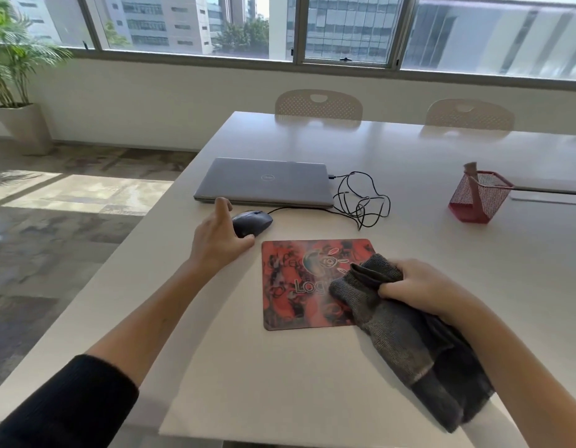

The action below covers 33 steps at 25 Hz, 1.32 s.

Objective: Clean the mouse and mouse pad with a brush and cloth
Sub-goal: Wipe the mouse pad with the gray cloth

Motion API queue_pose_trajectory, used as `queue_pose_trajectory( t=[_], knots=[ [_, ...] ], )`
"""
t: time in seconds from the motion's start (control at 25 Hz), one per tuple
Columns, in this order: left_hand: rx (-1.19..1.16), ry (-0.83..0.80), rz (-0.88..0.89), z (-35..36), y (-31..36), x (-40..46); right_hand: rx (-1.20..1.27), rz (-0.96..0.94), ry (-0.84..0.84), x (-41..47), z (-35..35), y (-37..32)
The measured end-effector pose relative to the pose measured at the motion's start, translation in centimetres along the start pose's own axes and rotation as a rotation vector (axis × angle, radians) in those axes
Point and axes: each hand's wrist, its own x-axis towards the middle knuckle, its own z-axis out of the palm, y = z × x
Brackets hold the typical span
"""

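Note:
A dark wired mouse (252, 223) lies on the white table (280, 367), just left of and behind the red patterned mouse pad (299, 286). My left hand (218, 237) is spread beside the mouse with thumb and fingers around its left end, touching it. My right hand (419, 291) grips a grey cloth (396, 331) that lies over the pad's right front corner and trails off toward the table edge. A brush handle (472, 176) sticks out of a red mesh holder (478, 197) at the right.
A shut grey laptop (264, 182) sits behind the mouse, with a tangled black cable (364, 202) to its right. Two pale chairs (319, 106) stand at the table's far side. A flat white item (548, 194) lies at the far right.

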Motion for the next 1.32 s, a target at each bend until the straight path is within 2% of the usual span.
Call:
queue_pose_trajectory(
  t=[0.12,0.28,0.36,0.44,0.52,0.6,0.72,0.84,1.0,1.16,1.32],
  knots=[
    [0.048,-0.101,-0.002,1.6,-0.1,-0.1,0.092,0.059,0.009,-1.1,0.4,0.8],
    [0.205,-0.024,-0.047,-0.3,0.1,0.0,0.392,0.081,-0.125,-0.8,-0.7,0.4],
    [0.123,0.039,0.116,-0.7,1.1,-0.4,0.598,0.091,-0.131,-0.9,-2.4,0.6],
    [-0.022,-0.022,0.322,-0.5,2.9,-0.8,0.751,0.079,-0.055,-1.3,-5.1,1.5],
    [-0.05,-0.178,0.446,0.6,5.1,-0.8,0.758,0.086,0.0,-1.9,-7.5,3.0],
    [0.046,-0.332,0.474,2.4,7.3,-0.2,0.703,0.157,-0.015,-2.3,-8.3,4.6],
    [0.23,-0.476,0.38,5.3,10.1,1.4,0.725,0.245,-0.005,-2.7,-8.1,6.6],
    [0.291,-0.558,0.282,7.4,11.7,2.6,0.795,0.313,0.063,-3.2,-8.1,8.4],
    [0.227,-0.558,0.257,8.8,12.4,2.4,0.858,0.331,0.081,-3.8,-8.2,9.4],
    [0.203,-0.533,0.33,8.9,12.8,1.6,0.881,0.286,0.012,-3.9,-7.7,8.2],
    [0.173,-0.409,0.341,5.9,12.1,-0.7,0.869,0.164,0.013,-3.2,-7.2,5.0]
  ],
)
